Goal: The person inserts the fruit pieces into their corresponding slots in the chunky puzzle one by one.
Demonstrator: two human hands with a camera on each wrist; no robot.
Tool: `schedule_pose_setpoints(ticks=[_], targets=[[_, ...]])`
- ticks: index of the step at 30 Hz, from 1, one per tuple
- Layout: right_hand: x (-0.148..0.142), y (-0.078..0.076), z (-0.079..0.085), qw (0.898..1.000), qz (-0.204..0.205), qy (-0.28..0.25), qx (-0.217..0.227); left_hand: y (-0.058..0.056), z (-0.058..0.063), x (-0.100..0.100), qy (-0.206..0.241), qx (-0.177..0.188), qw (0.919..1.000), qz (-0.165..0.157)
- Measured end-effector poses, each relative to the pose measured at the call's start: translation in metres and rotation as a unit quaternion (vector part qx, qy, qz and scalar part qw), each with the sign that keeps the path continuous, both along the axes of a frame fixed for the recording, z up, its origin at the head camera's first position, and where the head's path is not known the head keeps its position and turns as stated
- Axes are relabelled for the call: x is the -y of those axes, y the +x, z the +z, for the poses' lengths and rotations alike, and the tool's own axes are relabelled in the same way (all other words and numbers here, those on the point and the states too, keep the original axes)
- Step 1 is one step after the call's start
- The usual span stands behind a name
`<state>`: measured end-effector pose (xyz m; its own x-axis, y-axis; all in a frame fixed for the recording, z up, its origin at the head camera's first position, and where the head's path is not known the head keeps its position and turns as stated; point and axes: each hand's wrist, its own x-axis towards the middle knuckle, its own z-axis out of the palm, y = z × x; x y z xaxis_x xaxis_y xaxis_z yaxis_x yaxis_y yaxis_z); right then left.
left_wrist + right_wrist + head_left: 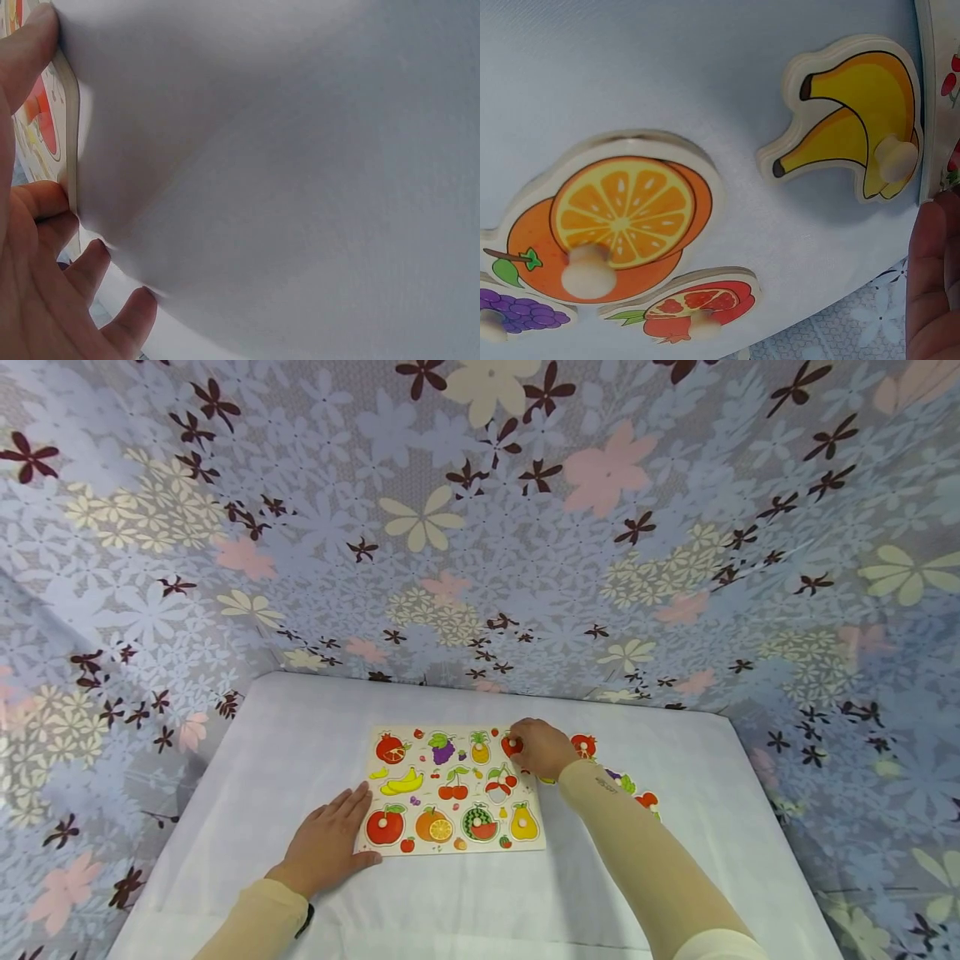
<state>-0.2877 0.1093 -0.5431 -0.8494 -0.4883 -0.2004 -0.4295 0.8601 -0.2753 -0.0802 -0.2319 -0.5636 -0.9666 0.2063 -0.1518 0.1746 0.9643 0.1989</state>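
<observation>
A wooden fruit puzzle board [427, 804] lies on the white table. My left hand [330, 839] rests along its left edge, fingers extended; in the left wrist view the thumb [34, 52] lies over the rim. At the board's top right corner, my right hand [543, 747] has its fingers curled about a red fruit piece [512, 744], seemingly a strawberry, partly covered by the fingers. Knobbed apple [385, 825], watermelon [480, 822], pear [524, 822] and pineapple [480, 749] pieces sit in the board. A banana piece [855, 112] lies right beside the board, mostly under my right arm.
Loose knobbed pieces lie on the table right of the board: an orange [630, 217], a pomegranate [697, 307] and grapes [525, 311]. Another red piece [647, 799] lies farther right, partly behind the right sleeve. Flowered cloth [480, 568] hangs behind the table [300, 718].
</observation>
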Motion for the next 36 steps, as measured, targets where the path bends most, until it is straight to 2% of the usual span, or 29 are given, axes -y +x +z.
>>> schedule_pose_setpoints(ticks=[7, 13, 19, 25, 36], targets=[[-0.005, 0.002, 0.001, 1.0, -0.003, 0.004, -0.009, 0.0, 0.002, -0.002, 0.001, 0.007, 1.0, 0.004], [-0.03, 0.005, 0.008, 0.999, -0.03, 0.006, -0.025, 0.001, 0.005, -0.003, 0.004, 0.007, 1.0, 0.001], [-0.059, 0.011, 0.016, 0.998, -0.052, 0.012, -0.033, 0.001, 0.001, -0.002, 0.002, 0.003, 1.0, -0.004], [-0.086, 0.023, 0.022, 0.998, -0.054, 0.009, -0.022, 0.001, 0.0, -0.002, 0.009, 0.002, 0.9999, -0.003], [-0.143, 0.053, 0.024, 0.997, -0.044, -0.021, -0.051, 0.002, 0.003, -0.003, 0.008, -0.005, 0.9999, -0.007]])
